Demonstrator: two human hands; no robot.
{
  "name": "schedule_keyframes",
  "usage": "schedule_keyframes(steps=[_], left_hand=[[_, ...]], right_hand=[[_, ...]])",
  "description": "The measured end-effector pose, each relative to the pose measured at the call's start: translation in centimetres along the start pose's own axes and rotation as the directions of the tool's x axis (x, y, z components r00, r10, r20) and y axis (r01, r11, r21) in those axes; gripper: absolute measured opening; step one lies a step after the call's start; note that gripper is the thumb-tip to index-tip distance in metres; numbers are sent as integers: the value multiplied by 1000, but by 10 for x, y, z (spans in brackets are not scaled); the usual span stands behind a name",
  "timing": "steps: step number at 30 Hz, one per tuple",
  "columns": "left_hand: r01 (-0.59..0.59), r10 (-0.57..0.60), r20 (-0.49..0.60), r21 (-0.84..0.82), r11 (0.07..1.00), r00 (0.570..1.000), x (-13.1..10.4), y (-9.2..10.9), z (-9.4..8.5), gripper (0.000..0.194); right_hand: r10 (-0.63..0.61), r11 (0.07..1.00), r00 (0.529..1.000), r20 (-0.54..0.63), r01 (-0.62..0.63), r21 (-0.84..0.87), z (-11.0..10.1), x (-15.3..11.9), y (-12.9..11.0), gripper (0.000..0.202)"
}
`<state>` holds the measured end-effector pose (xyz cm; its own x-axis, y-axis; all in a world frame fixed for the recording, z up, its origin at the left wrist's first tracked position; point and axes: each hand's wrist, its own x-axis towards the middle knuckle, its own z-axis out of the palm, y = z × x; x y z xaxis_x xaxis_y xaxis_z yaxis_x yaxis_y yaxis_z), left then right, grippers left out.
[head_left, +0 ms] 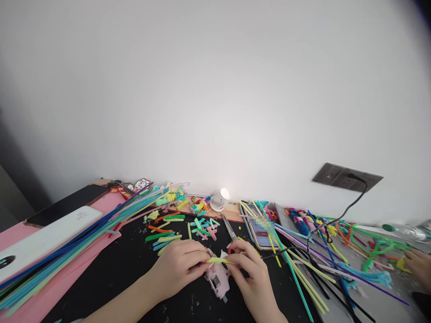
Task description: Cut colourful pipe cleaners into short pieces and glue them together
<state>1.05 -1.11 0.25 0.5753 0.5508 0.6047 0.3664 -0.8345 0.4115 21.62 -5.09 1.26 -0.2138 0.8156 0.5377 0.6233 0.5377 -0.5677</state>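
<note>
A short yellow-green fuzzy stem (217, 260) is stretched between my two hands over the black mat. My left hand (183, 264) pinches its left end between thumb and fingers. The right end is pinched by my right hand (247, 269). Just below the stem lies a pale pink device (218, 280), partly covered by the stem and my fingers. Scissors (229, 228) lie beyond my right hand, their handles mostly hidden behind it. Short cut stems in green (164, 236), pink (211, 231) and other colours are spread beyond my left hand.
A paper cup (220, 200) stands by the wall. Right of it lies a phone (264, 235) under long stems. Long blue stems (84, 242) and a white device (50, 237) are at left. Another person's hand (417, 267) is at far right, near a bottle (406, 232).
</note>
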Motion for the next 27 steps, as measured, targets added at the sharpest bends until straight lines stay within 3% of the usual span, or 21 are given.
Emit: schedule_keyframes(steps=[27], left_hand=[[-4, 4, -39, 7, 1000, 999, -1, -2, 0, 10]], right_hand=[[60, 996, 998, 26, -61, 60, 0, 1, -2, 18]])
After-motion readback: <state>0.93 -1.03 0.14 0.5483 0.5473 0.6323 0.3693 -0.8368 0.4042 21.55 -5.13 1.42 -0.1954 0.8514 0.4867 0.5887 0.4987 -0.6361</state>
